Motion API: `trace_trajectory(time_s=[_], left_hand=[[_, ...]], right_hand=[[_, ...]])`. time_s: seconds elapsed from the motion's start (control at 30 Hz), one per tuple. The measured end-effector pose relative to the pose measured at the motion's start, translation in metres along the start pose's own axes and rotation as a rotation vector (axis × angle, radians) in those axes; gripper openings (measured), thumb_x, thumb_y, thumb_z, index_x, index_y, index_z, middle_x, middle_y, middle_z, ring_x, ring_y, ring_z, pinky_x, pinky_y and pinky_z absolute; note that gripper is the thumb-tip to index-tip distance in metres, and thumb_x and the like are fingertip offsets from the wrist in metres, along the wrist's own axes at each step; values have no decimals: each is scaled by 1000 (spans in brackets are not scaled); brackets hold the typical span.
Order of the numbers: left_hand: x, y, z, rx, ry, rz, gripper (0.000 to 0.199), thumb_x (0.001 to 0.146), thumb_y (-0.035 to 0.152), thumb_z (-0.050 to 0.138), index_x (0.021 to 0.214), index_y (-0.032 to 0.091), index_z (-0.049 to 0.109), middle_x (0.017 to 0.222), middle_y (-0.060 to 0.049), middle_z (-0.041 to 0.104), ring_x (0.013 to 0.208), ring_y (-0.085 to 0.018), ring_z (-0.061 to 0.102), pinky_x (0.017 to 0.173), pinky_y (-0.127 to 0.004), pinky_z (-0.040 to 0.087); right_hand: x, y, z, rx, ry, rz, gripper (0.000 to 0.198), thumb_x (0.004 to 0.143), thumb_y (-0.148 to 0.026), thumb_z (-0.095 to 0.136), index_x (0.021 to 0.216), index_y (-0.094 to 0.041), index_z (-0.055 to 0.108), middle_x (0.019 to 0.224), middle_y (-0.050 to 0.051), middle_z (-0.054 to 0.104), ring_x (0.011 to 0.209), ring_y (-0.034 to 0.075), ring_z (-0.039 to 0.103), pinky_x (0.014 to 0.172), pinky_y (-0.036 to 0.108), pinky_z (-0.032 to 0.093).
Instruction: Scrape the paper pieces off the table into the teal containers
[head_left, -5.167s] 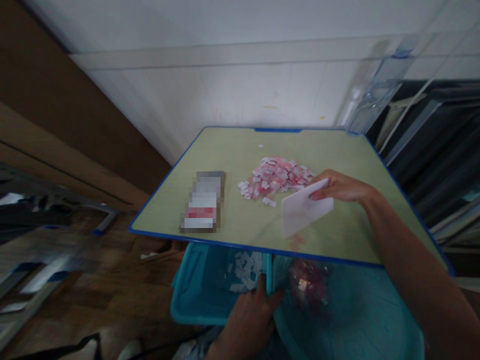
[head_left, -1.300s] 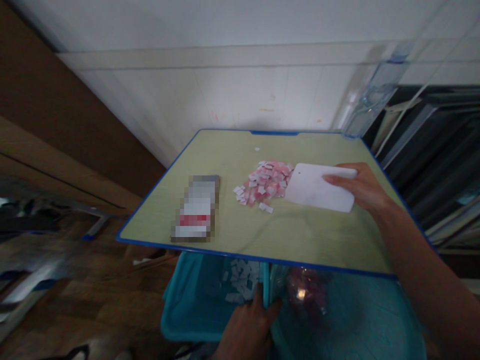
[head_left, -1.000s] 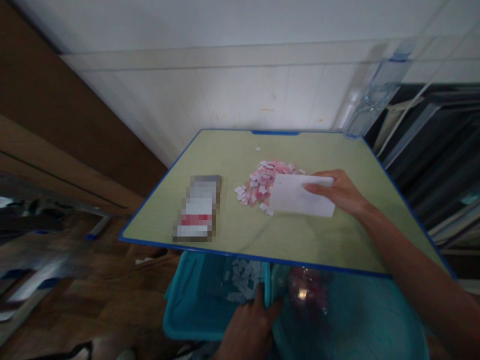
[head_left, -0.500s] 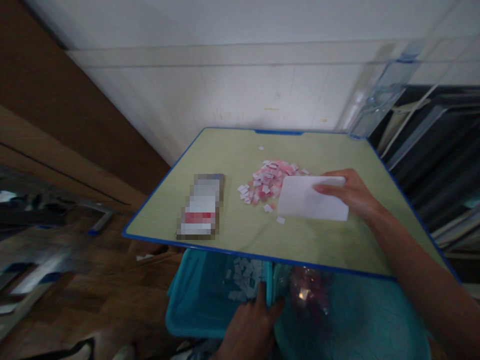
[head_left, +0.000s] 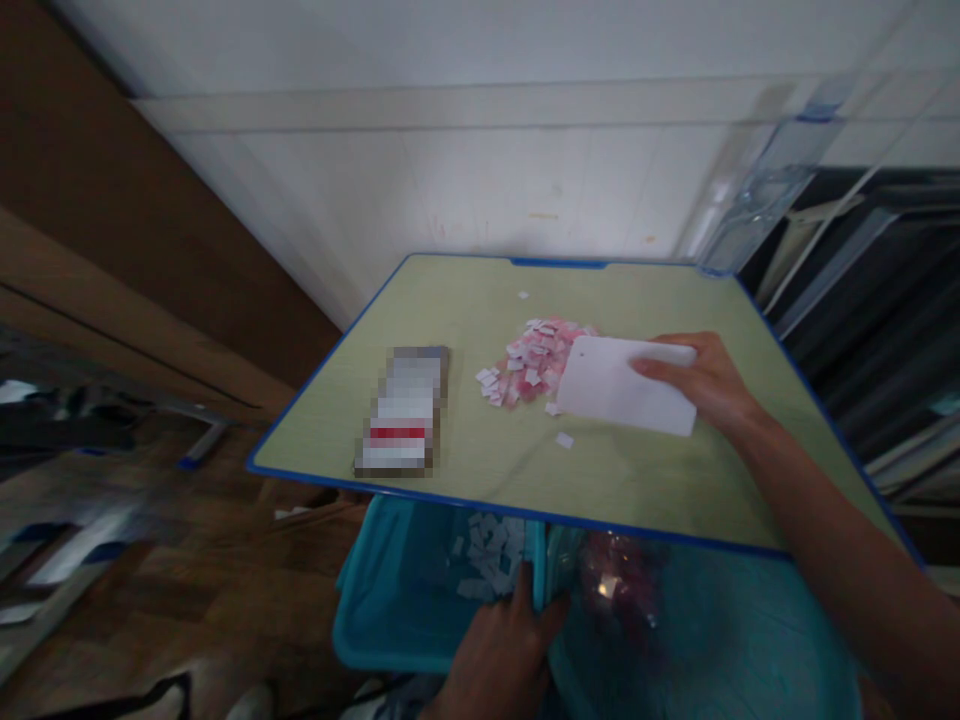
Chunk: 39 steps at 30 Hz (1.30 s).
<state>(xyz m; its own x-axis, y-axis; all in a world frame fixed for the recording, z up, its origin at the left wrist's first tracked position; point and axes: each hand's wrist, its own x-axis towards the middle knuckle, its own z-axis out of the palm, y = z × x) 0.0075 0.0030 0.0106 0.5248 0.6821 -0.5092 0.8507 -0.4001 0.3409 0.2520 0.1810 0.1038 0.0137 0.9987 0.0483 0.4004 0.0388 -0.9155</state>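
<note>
The right hand (head_left: 694, 372) pinches a white card (head_left: 622, 385), long side pointing left to the heap of paper bits (head_left: 538, 355) on the table (head_left: 457, 300). The left hand (head_left: 504, 640), farther away, touches a bin (head_left: 412, 585); whether it's gripping, I can't tell.

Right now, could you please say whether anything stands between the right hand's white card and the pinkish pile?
Nothing visible does; the white card in the right hand overlaps the right edge of the pile in view.
</note>
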Motion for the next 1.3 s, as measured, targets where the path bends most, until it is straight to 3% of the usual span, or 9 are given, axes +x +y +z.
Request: trace_trajectory(time_s=[0.27,0.43,0.63,0.8,1.0,1.17,1.3], left_hand=[[0,0,2,-2,22,6,47,78,16,41,123,31,41,126,-15,39,78,-25,61,68,-40,48],[0,0,1,0,17,4,50,77,15,41,124,32,39,127,-15,38,78,-25,61,67,-40,48],[0,0,2,6,22,6,49,78,17,41,125,32,38,127,-15,38,77,-25,61,68,-41,48],[0,0,1,2,13,8,52,79,18,41,129,33,34,131,-16,34,80,-26,61,68,-41,48],[1,-1,2,19,16,15,53,76,14,42,127,29,37,130,-20,34,78,-27,61,66,-43,48],[1,-1,3,19,9,12,54,75,12,42,126,31,38,132,-19,32,80,-27,61,67,-43,48],[2,0,2,23,-16,7,58,73,11,43,127,30,36,131,-19,33,80,-28,61,67,-43,48]], right_hand=[[-2,-6,-5,-66,-52,-3,19,57,-35,71,65,-19,67,51,0,59,41,11,49,35,22,33],[-2,-2,-9,-13,4,24,21,56,-37,72,66,-20,66,54,2,61,42,12,51,36,23,35],[-2,-1,-5,8,-81,25,23,54,-38,73,65,-19,67,51,-1,59,40,11,49,36,22,33],[-4,1,-13,26,-48,44,23,53,-38,73,63,-18,65,49,-2,56,39,10,48,34,20,32],[-7,-7,-11,-29,-194,8,18,55,-36,71,58,-20,65,46,-2,54,38,9,45,34,21,29],[-11,-14,0,-63,-303,-29,17,58,-35,69,62,-18,67,53,-1,59,44,9,49,39,20,33],[-10,-11,2,3,-262,4,21,59,-36,69,64,-16,66,55,-1,59,44,9,50,39,20,34]])
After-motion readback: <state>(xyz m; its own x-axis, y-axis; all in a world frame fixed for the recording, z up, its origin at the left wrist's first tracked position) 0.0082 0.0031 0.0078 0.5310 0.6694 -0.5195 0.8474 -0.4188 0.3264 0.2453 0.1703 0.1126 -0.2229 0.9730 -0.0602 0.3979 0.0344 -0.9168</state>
